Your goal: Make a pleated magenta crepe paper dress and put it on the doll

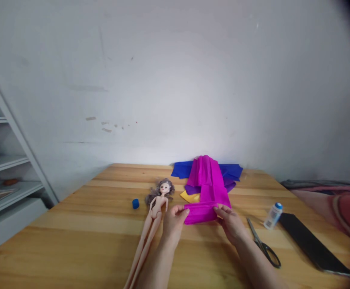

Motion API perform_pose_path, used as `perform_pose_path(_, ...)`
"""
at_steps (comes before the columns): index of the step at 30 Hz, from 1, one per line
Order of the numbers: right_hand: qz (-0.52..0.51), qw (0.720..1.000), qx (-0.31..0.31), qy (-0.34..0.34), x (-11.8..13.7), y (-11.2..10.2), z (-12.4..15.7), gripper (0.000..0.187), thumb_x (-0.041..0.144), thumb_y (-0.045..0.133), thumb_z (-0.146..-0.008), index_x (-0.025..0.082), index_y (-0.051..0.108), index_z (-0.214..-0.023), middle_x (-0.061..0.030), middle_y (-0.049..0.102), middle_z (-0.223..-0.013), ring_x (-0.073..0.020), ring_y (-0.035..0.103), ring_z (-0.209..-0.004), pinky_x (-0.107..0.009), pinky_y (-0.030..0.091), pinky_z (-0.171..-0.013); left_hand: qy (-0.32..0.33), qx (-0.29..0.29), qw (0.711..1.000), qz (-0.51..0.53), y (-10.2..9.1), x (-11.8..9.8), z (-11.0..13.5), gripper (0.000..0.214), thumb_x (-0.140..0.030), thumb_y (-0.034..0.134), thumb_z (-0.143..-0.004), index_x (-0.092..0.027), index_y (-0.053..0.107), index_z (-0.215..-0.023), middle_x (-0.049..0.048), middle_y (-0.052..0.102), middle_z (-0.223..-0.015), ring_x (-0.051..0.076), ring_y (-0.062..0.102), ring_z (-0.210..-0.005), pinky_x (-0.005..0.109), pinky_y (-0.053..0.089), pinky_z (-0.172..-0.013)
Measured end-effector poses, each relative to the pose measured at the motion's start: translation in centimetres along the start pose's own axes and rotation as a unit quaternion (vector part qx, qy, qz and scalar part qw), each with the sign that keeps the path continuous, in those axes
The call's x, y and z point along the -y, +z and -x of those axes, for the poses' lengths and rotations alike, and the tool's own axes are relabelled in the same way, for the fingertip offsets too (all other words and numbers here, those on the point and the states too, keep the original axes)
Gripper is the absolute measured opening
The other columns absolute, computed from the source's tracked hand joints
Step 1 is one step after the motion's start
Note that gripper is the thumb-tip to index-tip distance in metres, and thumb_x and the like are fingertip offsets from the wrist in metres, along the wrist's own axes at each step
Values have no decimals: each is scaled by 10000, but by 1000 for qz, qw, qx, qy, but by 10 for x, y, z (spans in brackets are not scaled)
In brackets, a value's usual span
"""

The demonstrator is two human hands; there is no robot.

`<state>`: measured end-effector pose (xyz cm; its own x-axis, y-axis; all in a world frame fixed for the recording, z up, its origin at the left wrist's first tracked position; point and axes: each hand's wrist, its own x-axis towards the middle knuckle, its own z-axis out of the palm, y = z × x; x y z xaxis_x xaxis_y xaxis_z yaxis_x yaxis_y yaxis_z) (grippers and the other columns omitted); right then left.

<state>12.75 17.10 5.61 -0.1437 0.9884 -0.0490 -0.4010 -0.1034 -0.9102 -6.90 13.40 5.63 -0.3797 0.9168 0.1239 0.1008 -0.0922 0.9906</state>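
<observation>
A long strip of magenta crepe paper [207, 182] runs from the back of the wooden table [72, 224] toward me, its near end folded over. My left hand [175, 221] pinches the left edge of that fold. My right hand [229, 223] pinches the right edge. Under the magenta strip lie blue paper [182, 169], purple paper [192, 189] and a yellow piece [190, 197]. An unclothed doll [154, 218] with grey-brown hair lies face up just left of my left hand.
A small blue cap [135, 204] sits left of the doll. Scissors [263, 244], a small white bottle with a blue top [273, 215] and a flat black object [310, 243] lie to the right. White shelves [3, 176] stand at the left, a white wall behind.
</observation>
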Motion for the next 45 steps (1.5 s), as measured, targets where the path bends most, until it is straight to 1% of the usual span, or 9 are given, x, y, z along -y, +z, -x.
perform_pose_path(8, 10, 1000, 0, -15, 0, 1, 1, 215, 339, 787, -551, 202, 622, -554, 39, 544, -545, -104, 419, -507, -225, 322, -510, -10, 32, 999, 28, 0, -5, 5, 213, -339, 673, -627, -139, 668, -699, 17, 653, -622, 162, 577, -615, 244, 407, -595)
perform_pose_path(12, 8, 1000, 2, -22, 1, 0, 1, 238, 345, 787, -551, 204, 596, -542, 39, 534, -553, -110, 423, -522, -228, 339, -520, -22, 75, 993, 84, 3, -10, 6, 323, -294, 675, -588, -128, 670, -865, 55, 708, -780, 200, 634, -753, 278, 457, -699)
perform_pose_path(14, 12, 1000, 6, -26, 0, 0, 1, 228, 343, 782, -561, 212, 597, -546, 39, 535, -555, -115, 421, -521, -234, 340, -520, -37, 86, 990, 109, 4, -12, 6, 363, -246, 673, -554, -122, 660, -894, 62, 713, -789, 204, 641, -757, 280, 460, -702)
perform_pose_path(21, 16, 999, 17, -38, -1, -1, 0, 204, 340, 776, -579, 216, 615, -564, 42, 542, -562, -116, 417, -515, -241, 338, -526, -54, 59, 985, 154, 5, -9, 4, 342, -207, 664, -540, -138, 601, -869, 40, 699, -724, 172, 638, -683, 249, 451, -637)
perform_pose_path(26, 20, 998, 30, -46, -4, -4, -2, 181, 338, 772, -603, 218, 637, -588, 36, 539, -577, -111, 398, -516, -236, 331, -521, -62, 62, 979, 184, 5, 1, 1, 383, -222, 730, -522, -138, 622, -879, 42, 705, -743, 178, 646, -721, 253, 464, -668)
perform_pose_path(31, 22, 998, 37, -49, -6, -5, -3, 161, 342, 761, -627, 223, 655, -604, 31, 547, -579, -114, 414, -528, -231, 336, -526, -66, 72, 978, 182, 3, 8, -2, 387, -291, 790, -506, -128, 677, -839, 51, 713, -754, 176, 642, -700, 263, 466, -685)
perform_pose_path(38, 27, 998, 50, -42, -2, 1, 1, 194, 376, 766, -606, 209, 679, -649, 15, 629, -623, -136, 505, -560, -257, 403, -589, -67, 98, 978, 174, 4, 9, -3, 447, -345, 822, -491, -128, 721, -868, 78, 728, -818, 223, 660, -779, 316, 484, -779)
perform_pose_path(42, 24, 997, 57, -44, 1, 2, 3, 195, 374, 771, -601, 207, 686, -653, 8, 650, -666, -150, 534, -613, -273, 430, -648, -71, 86, 981, 159, 5, 11, -3, 428, -369, 825, -492, -124, 730, -830, 85, 729, -774, 225, 663, -744, 317, 491, -753)
perform_pose_path(45, 24, 997, 53, -50, 1, 1, 2, 173, 356, 776, -601, 215, 684, -641, 15, 638, -648, -140, 514, -602, -260, 419, -634, -73, 84, 982, 152, 5, 13, -4, 440, -386, 826, -487, -115, 731, -820, 91, 726, -753, 236, 663, -733, 332, 495, -744)
